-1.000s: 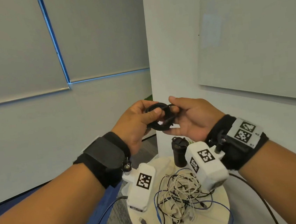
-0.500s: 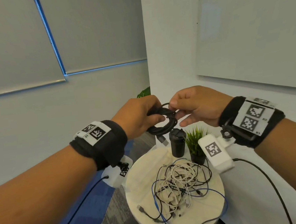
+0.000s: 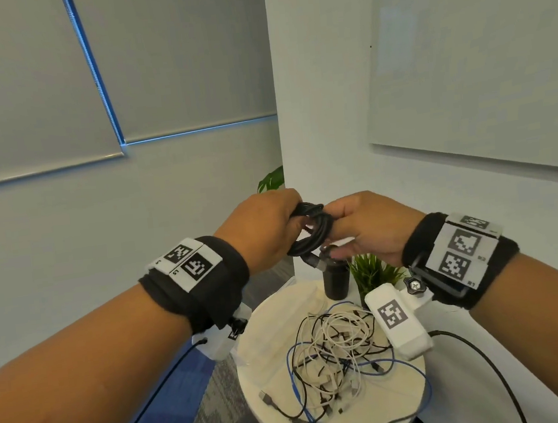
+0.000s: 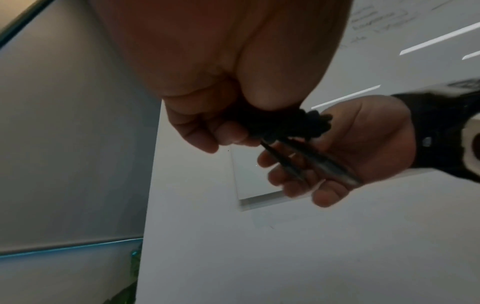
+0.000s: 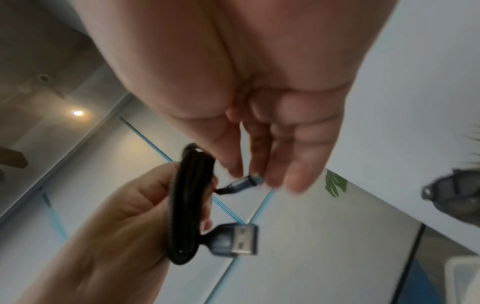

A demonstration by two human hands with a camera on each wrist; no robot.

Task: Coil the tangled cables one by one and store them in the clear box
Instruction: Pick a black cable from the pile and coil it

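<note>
A coiled black braided cable [image 3: 317, 231] is held in the air above the round table. My left hand [image 3: 272, 225] grips the coil [image 5: 187, 205] with its fingers curled round the loops. A USB plug [image 5: 233, 239] sticks out near the coil's bottom. My right hand [image 3: 358, 227] pinches the cable's small connector end [image 5: 246, 181] between thumb and fingers, right beside the coil. Below lies a tangle of white, black and blue cables [image 3: 337, 350]. The clear box [image 3: 274, 315] sits on the table's left part, partly hidden by my left wrist.
The round white table [image 3: 394, 406] also carries a black cylinder [image 3: 336, 281] and a small green plant [image 3: 373, 270] at its back edge. A white wall corner stands just behind. Blue and grey carpet lies to the left below.
Both wrists have rolled so the backs of my hands face up. The coil has tilted from flat-on to edge-on, and my right hand has shifted to the cable's end.
</note>
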